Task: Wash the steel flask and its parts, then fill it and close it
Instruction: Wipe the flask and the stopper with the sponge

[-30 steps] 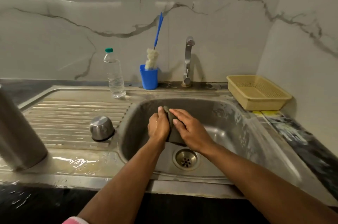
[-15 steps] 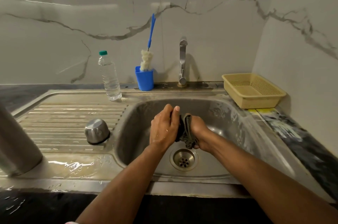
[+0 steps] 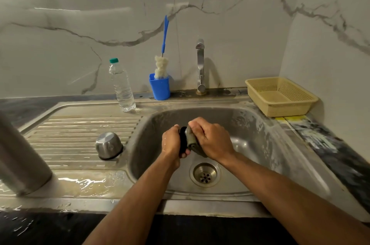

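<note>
Over the sink basin (image 3: pixel 250 144), my left hand (image 3: pixel 172 144) grips a small black flask part (image 3: pixel 182 140), mostly hidden by my fingers. My right hand (image 3: pixel 210 138) holds a grey-green scrub pad (image 3: pixel 191 138) pressed against that part. The steel flask body (image 3: pixel 18 156) stands at the far left on the wet draining board, partly cut off by the frame. A steel cup-shaped cap (image 3: pixel 109 145) sits upside down on the draining board (image 3: pixel 80 130) beside the basin.
A clear water bottle (image 3: pixel 122 86) with a green cap, a blue cup (image 3: pixel 160 86) holding a bottle brush (image 3: pixel 162 54), and the tap (image 3: pixel 200 64) line the back ledge. A beige plastic basket (image 3: pixel 280 96) sits at the back right. The drain (image 3: pixel 205 174) lies below my hands.
My right hand has turned over, from palm-side wrapped under the pad to knuckles up on top of it. The view shifted slightly; both hands stay over the basin.
</note>
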